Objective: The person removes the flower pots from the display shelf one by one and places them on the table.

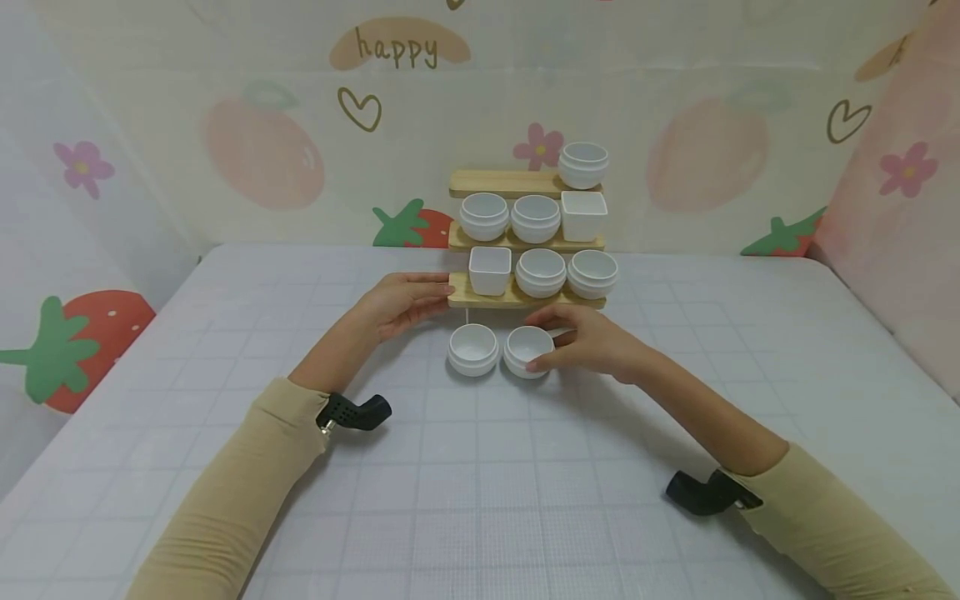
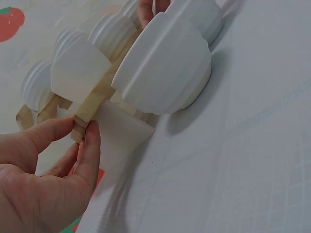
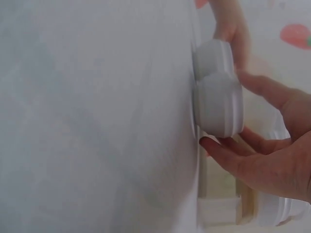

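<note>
A three-tier wooden stand (image 1: 495, 182) holds several small white bowls. In the head view my left hand (image 1: 408, 302) is at the left end of its lowest shelf (image 1: 527, 302). The left wrist view shows thumb and fingers pinching that shelf end (image 2: 90, 109). Two round white bowls stand upright on the table in front of the stand, a left bowl (image 1: 473, 351) and a right bowl (image 1: 522, 361). My right hand (image 1: 592, 342) grips the right bowl from its right side, thumb in front and fingers behind, also seen around the bowl (image 3: 218, 107) in the right wrist view.
On the lowest shelf sit a square cup (image 1: 491, 272) and two round bowls. The middle shelf bears two round bowls and a square cup (image 1: 583, 218); one round bowl (image 1: 583, 167) is on the top shelf at right. Behind stands a patterned backdrop (image 1: 480, 100).
</note>
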Motion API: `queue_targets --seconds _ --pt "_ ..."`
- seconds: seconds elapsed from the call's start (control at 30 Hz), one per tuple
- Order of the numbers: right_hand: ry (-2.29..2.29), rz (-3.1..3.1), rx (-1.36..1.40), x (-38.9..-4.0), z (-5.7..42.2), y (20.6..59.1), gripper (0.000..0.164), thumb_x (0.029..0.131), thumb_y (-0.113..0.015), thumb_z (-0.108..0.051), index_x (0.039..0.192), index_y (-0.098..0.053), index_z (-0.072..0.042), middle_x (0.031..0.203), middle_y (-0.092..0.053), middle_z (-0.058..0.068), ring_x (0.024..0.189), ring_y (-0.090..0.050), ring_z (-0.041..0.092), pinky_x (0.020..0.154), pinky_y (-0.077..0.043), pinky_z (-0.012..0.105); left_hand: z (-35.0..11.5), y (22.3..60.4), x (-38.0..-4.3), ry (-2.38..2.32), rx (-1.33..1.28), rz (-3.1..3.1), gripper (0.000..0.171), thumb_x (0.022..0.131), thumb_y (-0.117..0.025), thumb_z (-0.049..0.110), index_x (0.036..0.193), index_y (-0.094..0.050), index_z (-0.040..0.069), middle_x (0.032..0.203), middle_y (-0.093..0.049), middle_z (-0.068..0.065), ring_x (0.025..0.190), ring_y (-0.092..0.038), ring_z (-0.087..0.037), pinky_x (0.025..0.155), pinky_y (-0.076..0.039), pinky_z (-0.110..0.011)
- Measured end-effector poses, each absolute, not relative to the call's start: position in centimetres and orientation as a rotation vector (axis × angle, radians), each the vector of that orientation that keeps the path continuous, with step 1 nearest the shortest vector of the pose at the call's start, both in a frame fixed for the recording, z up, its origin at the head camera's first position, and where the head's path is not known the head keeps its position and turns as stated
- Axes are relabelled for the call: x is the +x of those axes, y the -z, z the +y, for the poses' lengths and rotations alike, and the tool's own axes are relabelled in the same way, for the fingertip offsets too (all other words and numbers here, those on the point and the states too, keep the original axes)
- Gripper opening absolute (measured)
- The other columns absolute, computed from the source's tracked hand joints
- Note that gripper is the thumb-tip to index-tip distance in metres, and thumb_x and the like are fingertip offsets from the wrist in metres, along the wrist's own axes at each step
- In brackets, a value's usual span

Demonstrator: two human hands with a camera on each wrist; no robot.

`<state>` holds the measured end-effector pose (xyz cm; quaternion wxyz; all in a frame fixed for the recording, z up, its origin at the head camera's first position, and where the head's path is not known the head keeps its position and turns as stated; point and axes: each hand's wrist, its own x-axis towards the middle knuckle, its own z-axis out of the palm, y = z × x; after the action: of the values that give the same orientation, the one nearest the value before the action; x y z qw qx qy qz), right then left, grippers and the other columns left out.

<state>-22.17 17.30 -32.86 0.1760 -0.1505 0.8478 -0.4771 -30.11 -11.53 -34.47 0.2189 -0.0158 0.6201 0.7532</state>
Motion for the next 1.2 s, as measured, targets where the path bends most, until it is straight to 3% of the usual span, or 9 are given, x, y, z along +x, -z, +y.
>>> queue_targets --seconds 0.4,0.77,1.2 --pt "1.285 2.367 -0.465 -22.4 18.4 31.5 0.058 0.093 -0.081 -0.01 0.144 -0.055 0.004 0.146 -0.058 0.023 0.133 -0.06 0.042 0.117 -0.049 0.052 -11.6 34.7 -30.2 -2.084 -0.034 1.726 0.052 0.107 -0.055 -0.003 0.156 -0.04 -0.01 0.151 -0.049 -0.024 0.087 -0.071 -0.007 0.084 -0.063 -0.018" --pt "1.273 2.357 -0.498 -22.2 19.2 29.9 0.056 0.096 -0.078 -0.009 0.144 -0.055 0.006 0.147 -0.057 0.023 0.136 -0.058 0.041 0.117 -0.049 0.051 -11.5 34.5 -30.1 -2.076 -0.07 1.731 0.052 0.107 -0.057 -0.001 0.156 -0.042 -0.009 0.149 -0.05 -0.022 0.086 -0.072 -0.007 0.082 -0.063 -0.018" --pt "1.392 2.46 -0.505 -21.5 20.6 27.3 0.046 0.098 -0.075 -0.01 0.14 -0.061 0.002 0.142 -0.062 0.019 0.13 -0.062 0.03 0.104 -0.055 0.029 -11.5 34.5 -30.1 -2.063 -0.056 1.744 0.052 0.107 -0.056 -0.001 0.156 -0.042 -0.009 0.153 -0.048 -0.023 0.089 -0.07 -0.007 0.087 -0.063 -0.019"
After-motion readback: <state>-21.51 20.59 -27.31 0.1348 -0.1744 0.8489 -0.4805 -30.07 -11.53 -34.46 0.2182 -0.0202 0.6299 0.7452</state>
